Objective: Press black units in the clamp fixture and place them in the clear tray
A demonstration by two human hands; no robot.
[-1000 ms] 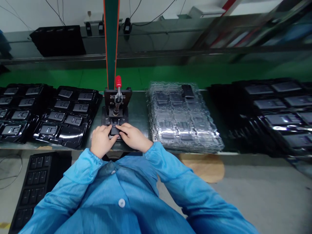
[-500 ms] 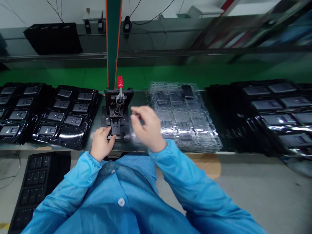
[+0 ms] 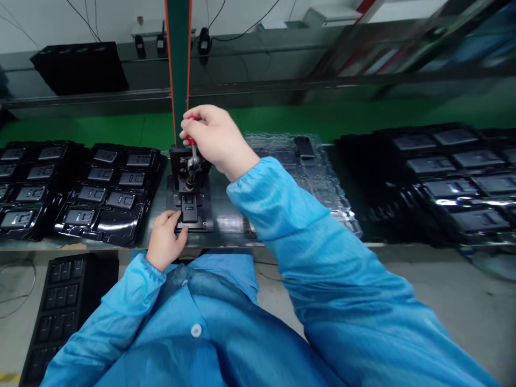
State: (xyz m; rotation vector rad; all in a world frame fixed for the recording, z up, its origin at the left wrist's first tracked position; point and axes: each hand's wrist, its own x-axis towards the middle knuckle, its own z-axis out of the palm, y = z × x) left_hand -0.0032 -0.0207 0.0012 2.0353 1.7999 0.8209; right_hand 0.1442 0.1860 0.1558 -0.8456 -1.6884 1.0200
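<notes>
My right hand [image 3: 212,134] is closed around the red handle [image 3: 191,141] of a toggle clamp [image 3: 193,163], covering most of the grip. The clamp is mounted on a black fixture [image 3: 204,207] at the bench edge. Within the fixture, below the clamp's plunger, lies a small black rectangular plastic case [image 3: 189,213] with a short light marking. My left hand [image 3: 164,240] rests at the case's lower left, thumb and fingers apart. Its fingertips are by the case's left edge; whether they touch it I cannot tell.
Black trays [image 3: 116,219] of black plastic parts stand to the left. Clear plastic trays [image 3: 322,180] are stacked right of the fixture, one black part [image 3: 303,148] on top. More filled black trays [image 3: 427,185] lie farther right. A green post [image 3: 178,70] rises behind the fixture.
My right hand has moved up and left from beside the fixture and taken hold of the red clamp handle. My left hand stays by the case, its thumb slightly farther from it.
</notes>
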